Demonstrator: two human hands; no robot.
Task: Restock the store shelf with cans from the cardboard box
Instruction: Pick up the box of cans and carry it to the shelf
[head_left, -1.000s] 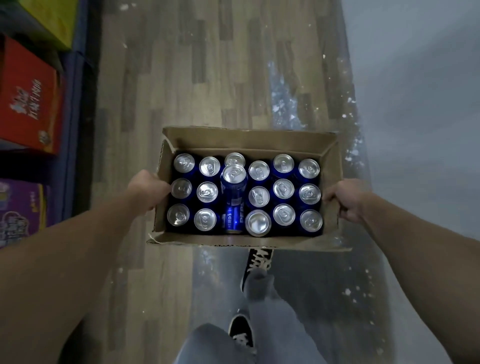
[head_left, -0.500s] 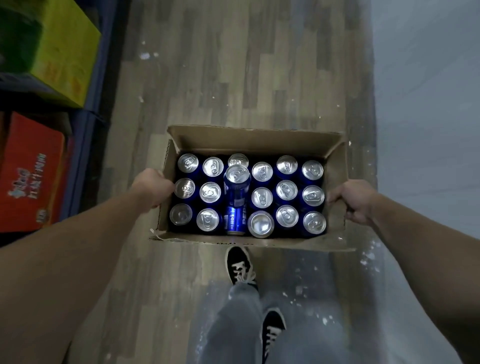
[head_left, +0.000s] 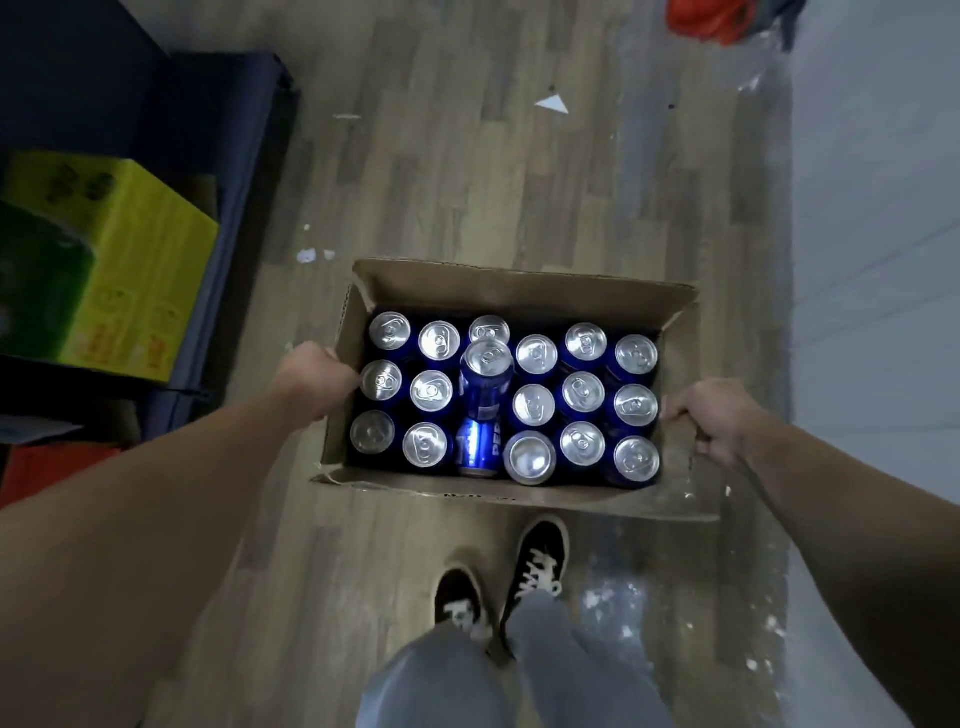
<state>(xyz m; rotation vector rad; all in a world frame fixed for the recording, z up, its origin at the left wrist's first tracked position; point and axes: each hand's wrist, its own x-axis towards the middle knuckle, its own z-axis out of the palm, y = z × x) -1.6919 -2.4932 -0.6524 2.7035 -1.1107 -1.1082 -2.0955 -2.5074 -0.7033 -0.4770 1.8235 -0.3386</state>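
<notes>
An open cardboard box (head_left: 519, 288) hangs in front of me above the wooden floor. It holds several blue cans with silver tops (head_left: 584, 392). One can (head_left: 487, 382) sits higher than the rest, and another (head_left: 479, 447) lies on its side near the front wall. My left hand (head_left: 314, 379) grips the box's left wall. My right hand (head_left: 711, 418) grips its right wall. A dark blue store shelf (head_left: 218, 171) runs along the left.
A yellow-green carton (head_left: 130, 260) and a red carton (head_left: 47, 467) stand on the shelf at left. My two black shoes (head_left: 537, 564) are below the box. A white paper scrap (head_left: 553, 104) and a red bag (head_left: 711, 21) lie on the floor ahead. A pale wall (head_left: 878, 260) runs along the right.
I have walked forward with the box; the shelf cartons have slid back toward me on the left, and the shelf's end and a red bag have come into sight. Both grips are unchanged.
</notes>
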